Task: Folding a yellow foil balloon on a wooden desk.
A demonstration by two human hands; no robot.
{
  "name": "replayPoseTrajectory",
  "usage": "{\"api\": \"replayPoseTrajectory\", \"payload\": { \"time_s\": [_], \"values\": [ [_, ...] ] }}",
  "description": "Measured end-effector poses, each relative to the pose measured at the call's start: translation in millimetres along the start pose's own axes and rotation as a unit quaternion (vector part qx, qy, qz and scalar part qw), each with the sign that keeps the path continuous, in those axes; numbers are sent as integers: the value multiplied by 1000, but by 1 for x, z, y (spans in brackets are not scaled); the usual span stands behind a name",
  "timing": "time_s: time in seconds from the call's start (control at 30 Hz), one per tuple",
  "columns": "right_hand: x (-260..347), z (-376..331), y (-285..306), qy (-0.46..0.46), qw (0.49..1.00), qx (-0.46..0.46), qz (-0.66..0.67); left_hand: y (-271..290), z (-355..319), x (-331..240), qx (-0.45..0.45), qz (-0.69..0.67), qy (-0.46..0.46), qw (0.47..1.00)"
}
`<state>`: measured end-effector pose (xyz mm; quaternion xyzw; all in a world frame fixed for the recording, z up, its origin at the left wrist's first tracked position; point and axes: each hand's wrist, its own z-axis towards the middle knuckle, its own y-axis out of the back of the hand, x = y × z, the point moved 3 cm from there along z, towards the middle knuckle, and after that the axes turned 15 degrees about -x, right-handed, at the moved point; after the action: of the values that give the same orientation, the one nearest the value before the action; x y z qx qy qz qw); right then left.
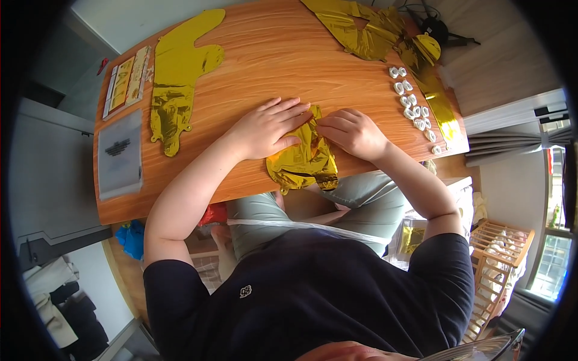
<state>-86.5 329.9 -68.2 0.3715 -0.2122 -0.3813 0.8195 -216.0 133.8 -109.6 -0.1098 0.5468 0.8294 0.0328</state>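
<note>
Both hands press crumpled gold foil balloon [304,159] at near table [253,54] edge. Left hand [265,129] flat, fingers spread on foil's left part. Right hand [352,132] curled, fingertips pinching foil's top edge. Right of right hand: scattered white clips [414,105], gold strip [439,102]. Left of left hand: flat gold balloon [177,78], grey bag [120,153]. Beyond hands: crumpled gold foil [361,27].

The crumpled foil balloon [304,157] under the hands is shiny gold, as are the flat foil balloon [177,78] at the left and the foil heap [367,27] at the far edge. The bench [265,66] shows orange-brown wood grain. The small clips [414,103] are white; the flat pouch [120,155] is translucent grey.
</note>
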Motion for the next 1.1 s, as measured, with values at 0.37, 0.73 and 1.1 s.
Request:
{"api": "replayPoseTrajectory", "payload": {
  "time_s": [0.37,0.73,1.1],
  "values": [
    [-10,-10,-16,-34,998,-21,43,2,-1,-1,18,-4,4,1000],
    [-12,0,-12,-20,998,-12,62,36,17,0,-99,-206,82,970],
    [-16,1,-12,-16,997,29,73,3,10,-12,-25,-26,12,999]
  ]
}}
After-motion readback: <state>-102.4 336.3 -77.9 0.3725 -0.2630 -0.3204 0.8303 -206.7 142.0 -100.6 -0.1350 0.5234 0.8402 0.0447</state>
